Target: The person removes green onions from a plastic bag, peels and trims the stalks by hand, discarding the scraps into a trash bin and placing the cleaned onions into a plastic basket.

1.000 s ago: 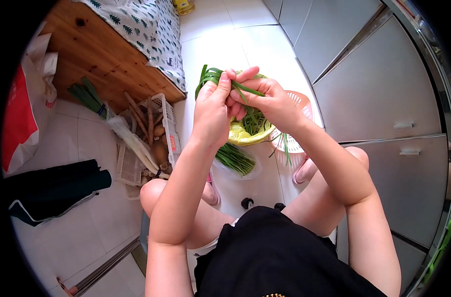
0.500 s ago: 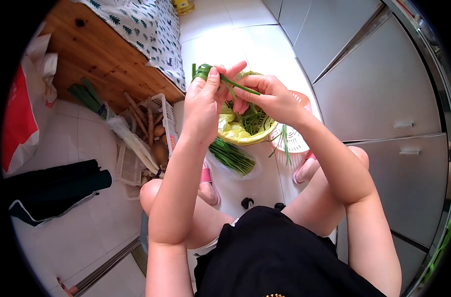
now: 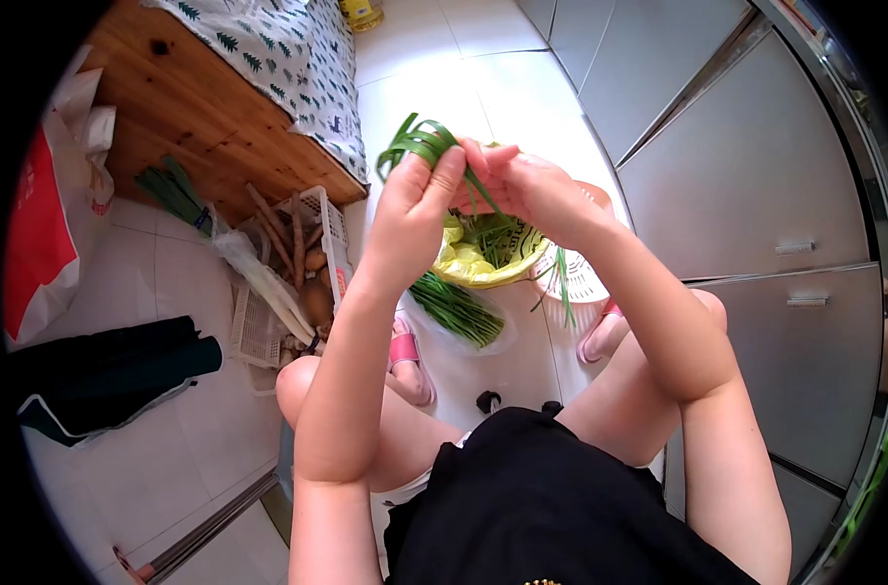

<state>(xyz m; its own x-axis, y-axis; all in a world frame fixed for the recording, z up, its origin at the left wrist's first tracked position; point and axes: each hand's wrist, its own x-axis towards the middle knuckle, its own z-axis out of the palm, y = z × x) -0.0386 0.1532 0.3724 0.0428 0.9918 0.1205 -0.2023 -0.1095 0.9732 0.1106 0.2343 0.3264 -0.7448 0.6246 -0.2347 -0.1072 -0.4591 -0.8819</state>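
Note:
Long green leaves loop over the fingers of my left hand, which is closed on them. My right hand is close beside it on the right, its fingers bent toward the leaf ends; what its fingertips hold is hidden. Below both hands, a bin lined with a yellow bag holds loose green scraps. A bundle of green stalks lies on clear plastic on the floor, just in front of the bin. More green leaves hang over the rim of a pale pink slotted basket.
At the left, a white crate holds roots and round vegetables, with leeks lying across it. A red and white bag and a dark folded cloth are farther left. Grey cabinets line the right side.
The leaves have spread into wider loops over my left hand. My right hand has shifted slightly, and its fingers have changed position near the leaf ends.

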